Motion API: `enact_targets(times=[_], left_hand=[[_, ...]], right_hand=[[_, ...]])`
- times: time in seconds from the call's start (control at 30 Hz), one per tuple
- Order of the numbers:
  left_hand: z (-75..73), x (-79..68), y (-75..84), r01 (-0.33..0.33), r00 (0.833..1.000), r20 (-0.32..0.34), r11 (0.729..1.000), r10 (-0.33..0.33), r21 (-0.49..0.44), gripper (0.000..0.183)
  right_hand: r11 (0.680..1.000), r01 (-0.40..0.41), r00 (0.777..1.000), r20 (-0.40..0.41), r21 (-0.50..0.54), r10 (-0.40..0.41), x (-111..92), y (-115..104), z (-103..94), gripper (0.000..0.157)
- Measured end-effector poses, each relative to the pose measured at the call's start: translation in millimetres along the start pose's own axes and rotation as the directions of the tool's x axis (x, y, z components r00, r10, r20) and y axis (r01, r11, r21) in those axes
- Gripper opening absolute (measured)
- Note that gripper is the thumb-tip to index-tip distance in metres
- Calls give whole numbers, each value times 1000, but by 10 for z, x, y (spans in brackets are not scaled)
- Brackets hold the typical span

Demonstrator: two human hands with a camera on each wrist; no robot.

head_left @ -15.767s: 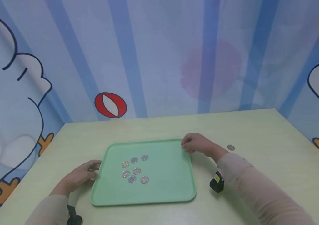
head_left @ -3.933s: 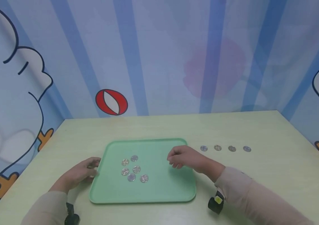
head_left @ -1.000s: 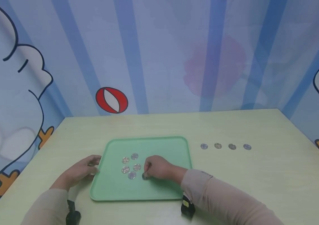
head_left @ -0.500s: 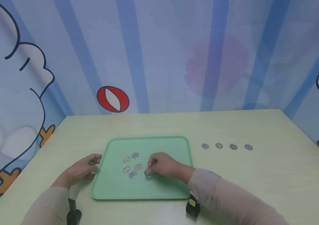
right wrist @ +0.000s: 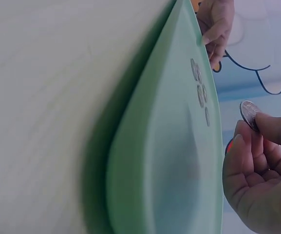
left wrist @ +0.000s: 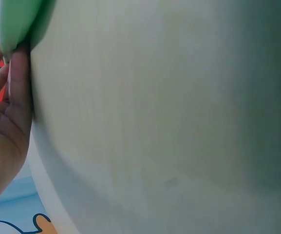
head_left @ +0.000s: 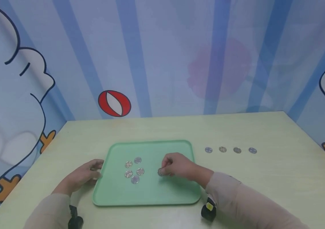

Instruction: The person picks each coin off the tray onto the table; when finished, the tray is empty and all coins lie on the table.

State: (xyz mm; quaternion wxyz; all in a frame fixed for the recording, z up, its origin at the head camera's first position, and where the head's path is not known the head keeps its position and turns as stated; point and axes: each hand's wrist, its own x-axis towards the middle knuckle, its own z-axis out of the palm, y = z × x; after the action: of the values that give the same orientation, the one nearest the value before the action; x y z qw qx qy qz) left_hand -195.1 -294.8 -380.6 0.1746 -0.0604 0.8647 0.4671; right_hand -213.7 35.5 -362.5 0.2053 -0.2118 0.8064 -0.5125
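Observation:
Thumb and finger of my right hand (head_left: pixel 179 166) pinch a silver coin (head_left: pixel 160 172) above the green tray (head_left: pixel 176 195). In the right wrist view the pinched coin (right wrist: pixel 249 115) stands up from the fingertips, clear of the tray surface. Several other coins (head_left: pixel 135 179) lie flat in a loose cluster on the tray's left half. At the tray's left edge, my left hand (head_left: pixel 79 176) holds the rim between thumb and fingers. The left wrist view has this hand (left wrist: pixel 6 122) at the tray's rim (left wrist: pixel 18 22), close to the tabletop.
To the right of the tray, several coins (head_left: pixel 237 150) lie spaced out in a row on the pale yellow table (head_left: pixel 265 184). Behind the table rises a blue striped backdrop (head_left: pixel 168 63) with cartoon drawings.
Over the last second the right hand has lifted the coin beside the cluster and carried it rightward over the tray. Earlier, only one coin lay right of the tray. The left hand stays put.

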Motion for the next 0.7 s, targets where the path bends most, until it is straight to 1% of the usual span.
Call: enact_targets(times=[0.13,0.3,0.43,0.6,0.7], left_hand=[[3,2,-4,-2,1000,1,1000,2,0,59],[0,-1,-5,-2,1000,3,1000,2,0,58],[3,-5,0,-1,1000,2,1000,1,2,58],[6,-20,6,-25,1000,9,1000,25,-1,58],[11,-20,9,-34,999,11,999,34,0,59]], right_hand=[[1000,7,1000,-8,28,-7,-62,26,-118,14],[999,-9,1000,-27,45,10,-118,81,-243,13],[998,-12,999,-49,65,15,-159,135,-329,15],[997,6,998,-62,76,-1,-224,183,-434,17],[997,3,998,-68,74,2,-268,210,-503,17]])
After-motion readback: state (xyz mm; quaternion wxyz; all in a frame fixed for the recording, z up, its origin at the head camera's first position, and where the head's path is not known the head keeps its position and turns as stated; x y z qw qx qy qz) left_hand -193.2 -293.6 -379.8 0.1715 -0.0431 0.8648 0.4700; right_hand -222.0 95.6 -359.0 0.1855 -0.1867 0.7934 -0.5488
